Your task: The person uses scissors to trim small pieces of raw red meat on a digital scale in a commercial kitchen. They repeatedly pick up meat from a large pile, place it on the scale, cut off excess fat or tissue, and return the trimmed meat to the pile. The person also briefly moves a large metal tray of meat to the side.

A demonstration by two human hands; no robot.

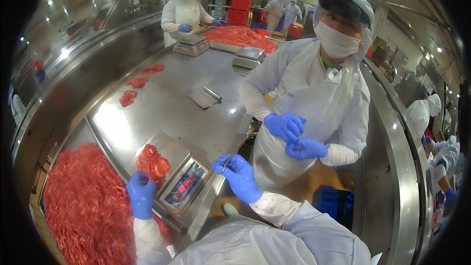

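My left hand [141, 194] had its fingers curled shut by the meat portion [152, 162] on the near scale [182, 179]; right hand [239, 175] pinched a thin strip [234, 153] slanting far-right. A co-worker [314, 93] stood right across the desk [167, 98], meat heap [83, 206] at left.

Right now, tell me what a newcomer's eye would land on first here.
First, the big heap of red sliced meat at lower left, beside the scale carrying a small meat portion. The blue-gloved left hand rests at the scale's near edge; the right hand pinches something small over the steel table. A co-worker in white stands opposite, at right.
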